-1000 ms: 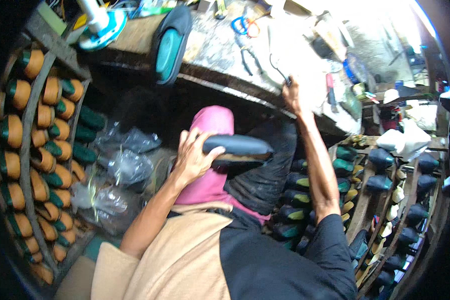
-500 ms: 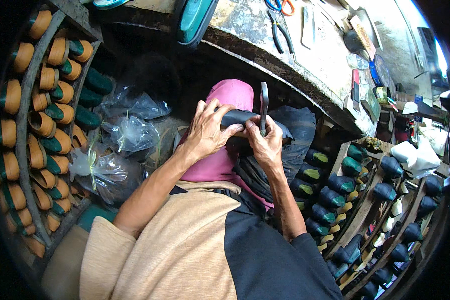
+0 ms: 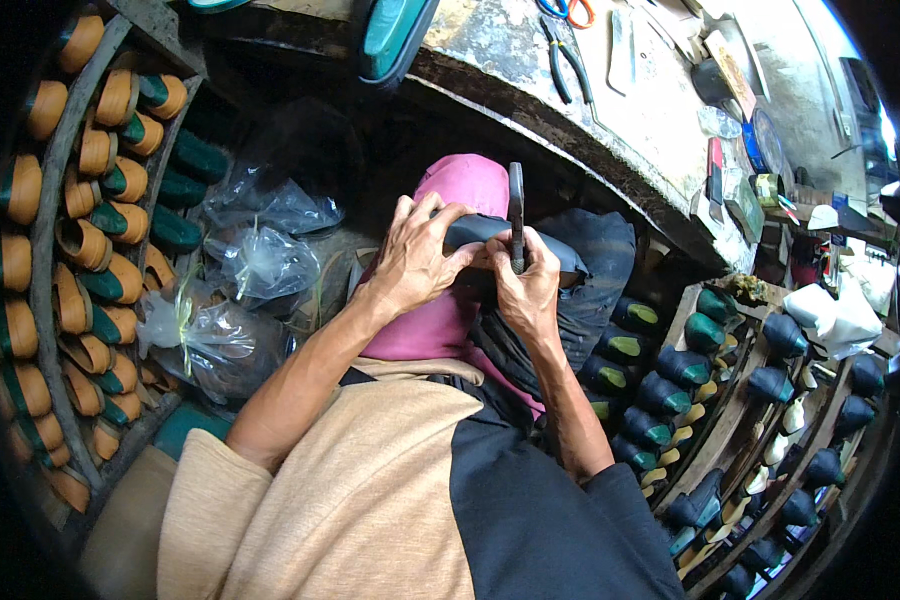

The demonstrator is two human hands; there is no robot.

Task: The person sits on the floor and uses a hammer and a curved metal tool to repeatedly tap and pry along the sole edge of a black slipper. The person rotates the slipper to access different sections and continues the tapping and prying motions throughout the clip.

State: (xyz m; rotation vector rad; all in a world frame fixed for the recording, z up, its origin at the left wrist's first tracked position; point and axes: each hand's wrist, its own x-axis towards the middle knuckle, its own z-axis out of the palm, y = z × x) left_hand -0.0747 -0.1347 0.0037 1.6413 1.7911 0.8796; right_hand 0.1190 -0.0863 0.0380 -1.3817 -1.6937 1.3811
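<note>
While the dark lasted shoe (image 3: 530, 245) is steadied on the pink-draped lap at centre, it is gripped by the left hand (image 3: 415, 260), fingers curled over its near end. A dark metal tool (image 3: 516, 215), likely pincers, is clenched upright in the right hand (image 3: 525, 290), tip on the upper. One shoe, one tool, two hands.
</note>
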